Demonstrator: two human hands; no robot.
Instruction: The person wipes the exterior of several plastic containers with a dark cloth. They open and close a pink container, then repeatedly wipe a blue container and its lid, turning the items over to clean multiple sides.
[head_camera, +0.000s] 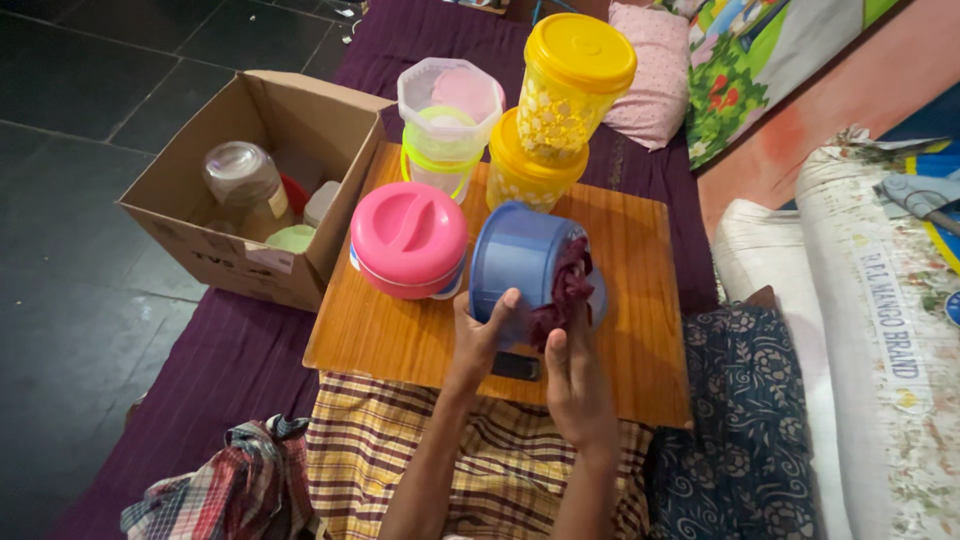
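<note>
The left hand (478, 335) curls its fingers round the side of a blue tub (525, 262), gripping it tipped on its side above the wooden board (630, 300). The right hand (575, 375) pinches a dark red cloth (563, 290) stuffed into the tub's mouth. A pink box (408, 238) stands just left of the tub, yellow jars (560, 110) behind it, a carton (255, 180) farther left.

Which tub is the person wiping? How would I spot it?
Look at the wooden board on the purple mat. At its near edge, the left hand grips a blue tub tipped sideways. It's the only blue one, with a dark red cloth stuffed in.
</note>
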